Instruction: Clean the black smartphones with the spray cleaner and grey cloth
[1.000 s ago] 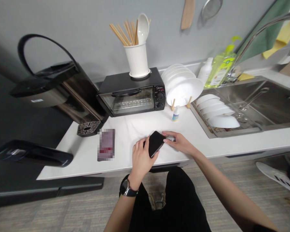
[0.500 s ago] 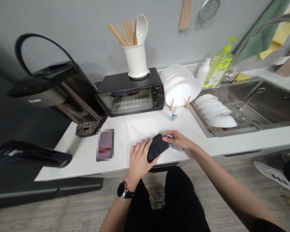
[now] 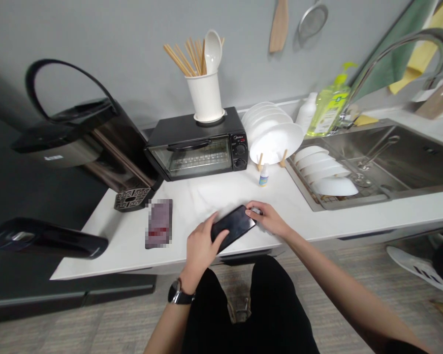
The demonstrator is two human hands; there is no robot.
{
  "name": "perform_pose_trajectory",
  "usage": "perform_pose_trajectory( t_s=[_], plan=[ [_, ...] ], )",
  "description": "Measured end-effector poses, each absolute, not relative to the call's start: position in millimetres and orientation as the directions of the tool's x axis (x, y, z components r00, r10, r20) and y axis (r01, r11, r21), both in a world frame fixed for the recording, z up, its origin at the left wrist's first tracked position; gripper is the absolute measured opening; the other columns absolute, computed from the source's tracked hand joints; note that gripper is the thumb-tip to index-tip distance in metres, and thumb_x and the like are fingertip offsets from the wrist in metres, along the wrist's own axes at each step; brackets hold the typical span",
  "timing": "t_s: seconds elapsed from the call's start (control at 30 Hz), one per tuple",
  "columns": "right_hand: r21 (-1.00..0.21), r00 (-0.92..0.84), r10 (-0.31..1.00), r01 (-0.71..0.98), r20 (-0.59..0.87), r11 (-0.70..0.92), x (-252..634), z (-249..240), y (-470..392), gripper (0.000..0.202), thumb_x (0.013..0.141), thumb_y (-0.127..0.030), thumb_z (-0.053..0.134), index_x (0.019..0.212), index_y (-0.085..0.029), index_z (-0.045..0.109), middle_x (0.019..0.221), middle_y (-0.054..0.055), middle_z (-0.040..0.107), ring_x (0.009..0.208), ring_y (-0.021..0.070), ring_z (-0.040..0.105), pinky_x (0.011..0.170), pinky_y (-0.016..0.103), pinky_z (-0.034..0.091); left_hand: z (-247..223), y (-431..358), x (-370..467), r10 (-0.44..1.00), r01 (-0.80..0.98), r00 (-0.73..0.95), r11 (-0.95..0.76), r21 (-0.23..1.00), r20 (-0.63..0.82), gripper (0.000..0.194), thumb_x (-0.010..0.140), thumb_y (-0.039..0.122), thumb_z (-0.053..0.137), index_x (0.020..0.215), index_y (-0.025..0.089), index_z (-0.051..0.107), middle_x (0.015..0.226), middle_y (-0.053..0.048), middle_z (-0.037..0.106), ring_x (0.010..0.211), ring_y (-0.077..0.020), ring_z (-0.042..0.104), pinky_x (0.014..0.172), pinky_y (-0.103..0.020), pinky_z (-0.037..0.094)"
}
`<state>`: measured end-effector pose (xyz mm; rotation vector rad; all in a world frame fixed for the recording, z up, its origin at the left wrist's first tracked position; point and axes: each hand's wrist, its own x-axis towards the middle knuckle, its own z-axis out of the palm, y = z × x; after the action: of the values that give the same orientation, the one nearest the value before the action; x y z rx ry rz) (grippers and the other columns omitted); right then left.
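A black smartphone (image 3: 236,225) is held at a slant just above the front edge of the white counter, its glossy screen facing up. My left hand (image 3: 204,242) grips its left end, thumb lying over the screen and fingers along the far side. At the opposite end, my right hand (image 3: 268,216) is closed, its thumb against the phone's corner. A small shiny, greyish thing (image 3: 257,210) shows between those fingers; its kind is unclear. Beyond the hands stands a small white bottle (image 3: 263,177) with a blue and yellow label.
A blurred-out purplish item (image 3: 159,223) lies left of my hands. Behind stand a black toaster oven (image 3: 199,147) bearing a white utensil holder (image 3: 205,96), racked plates (image 3: 275,142) and a black drink machine (image 3: 121,142). Bowls (image 3: 327,172) sit in the sink (image 3: 421,172) at right.
The phone has tilted flatter, so its screen now shows more fully. My left hand has shifted left, its thumb now over the screen. The right hand stays at the phone's right end.
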<state>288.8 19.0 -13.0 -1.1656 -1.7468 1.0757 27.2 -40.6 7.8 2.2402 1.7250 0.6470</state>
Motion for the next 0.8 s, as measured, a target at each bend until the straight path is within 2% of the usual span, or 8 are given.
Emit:
perform_pose_trajectory(
  t_s=[0.07,0.13,0.27,0.4,0.5,0.57,0.7,0.8],
  plan=[
    [-0.926,-0.237,0.956,0.293,0.171,0.238,287.9,-16.3,18.4,0.035,0.096,-0.056,0.061,0.093,-0.022,0.071,0.090,0.002,0.072,0.082,0.0204,0.064,0.079,0.033,0.050,6.9,-36.5,19.8,0.985,0.794,0.129,-0.170,0.584,0.111,0.035,0.104,0.050,0.055,0.118,0.022,0.072,0.097,-0.004,0.078,0.087,-0.0243,0.072,0.079,-0.034,0.050],
    [-0.930,-0.186,0.964,0.280,0.190,0.237,287.1,-20.8,19.4,0.032,0.096,-0.054,0.062,0.096,-0.023,0.072,0.094,0.002,0.074,0.087,0.0220,0.067,0.083,0.034,0.052,4.6,-33.7,17.3,0.989,0.741,0.129,-0.141,0.656,0.067,0.035,0.103,0.052,0.056,0.095,0.021,0.071,0.078,0.000,0.072,0.072,-0.0198,0.067,0.070,-0.029,0.046],
    [-0.938,-0.088,0.976,0.271,0.198,0.215,287.2,-28.9,24.5,0.028,0.095,-0.049,0.064,0.103,-0.025,0.074,0.104,0.005,0.077,0.096,0.0247,0.070,0.089,0.037,0.054,-1.6,-31.1,24.7,0.987,0.739,0.100,-0.159,0.654,0.128,0.037,0.103,0.051,0.055,0.087,0.020,0.068,0.071,0.001,0.065,0.064,-0.0170,0.062,0.065,-0.027,0.041],
    [-0.931,-0.025,0.970,0.276,0.240,0.237,289.0,-31.1,23.7,0.026,0.096,-0.043,0.063,0.114,-0.026,0.072,0.115,0.006,0.076,0.107,0.0261,0.071,0.100,0.043,0.055,-1.7,-27.3,35.5,0.986,0.820,0.080,-0.149,0.553,0.147,0.035,0.106,0.048,0.053,0.094,0.022,0.072,0.074,-0.002,0.071,0.067,-0.0194,0.067,0.065,-0.027,0.041],
    [-0.869,-0.079,0.937,0.352,0.342,0.347,288.9,-32.8,17.7,0.033,0.090,-0.029,0.065,0.123,-0.026,0.070,0.123,0.008,0.071,0.117,0.0268,0.068,0.109,0.047,0.051,2.7,-24.4,42.2,0.989,0.934,0.042,-0.089,0.346,0.141,0.032,0.106,0.050,0.054,0.107,0.023,0.073,0.081,-0.006,0.075,0.074,-0.0247,0.072,0.066,-0.029,0.043],
    [-0.850,-0.117,0.926,0.370,0.359,0.376,289.9,-34.9,16.1,0.038,0.087,-0.024,0.063,0.124,-0.025,0.069,0.124,0.008,0.070,0.120,0.0263,0.066,0.113,0.047,0.048,4.4,-24.4,45.0,0.988,0.964,0.035,-0.073,0.256,0.150,0.034,0.107,0.049,0.051,0.116,0.023,0.071,0.088,-0.008,0.076,0.081,-0.0272,0.073,0.067,-0.031,0.046],
    [-0.904,-0.051,0.961,0.327,0.272,0.274,298.0,-34.6,26.5,0.032,0.088,-0.032,0.067,0.119,-0.023,0.066,0.118,0.008,0.072,0.107,0.0263,0.069,0.105,0.048,0.053,-0.4,-32.4,42.0,0.967,0.934,0.121,-0.187,0.305,0.224,0.038,0.109,0.044,0.046,0.134,0.021,0.064,0.117,-0.011,0.071,0.106,-0.0287,0.069,0.088,-0.038,0.055],
    [-0.895,0.050,0.948,0.347,0.315,0.279,300.1,-26.6,36.6,0.049,0.089,-0.037,0.068,0.134,-0.022,0.057,0.127,0.011,0.067,0.101,0.0248,0.068,0.099,0.046,0.055,-7.8,-41.5,34.3,0.935,0.879,0.227,-0.317,0.355,0.274,0.057,0.105,0.046,0.055,0.155,0.019,0.048,0.135,-0.015,0.061,0.122,-0.0314,0.059,0.108,-0.046,0.050]
  ],
)
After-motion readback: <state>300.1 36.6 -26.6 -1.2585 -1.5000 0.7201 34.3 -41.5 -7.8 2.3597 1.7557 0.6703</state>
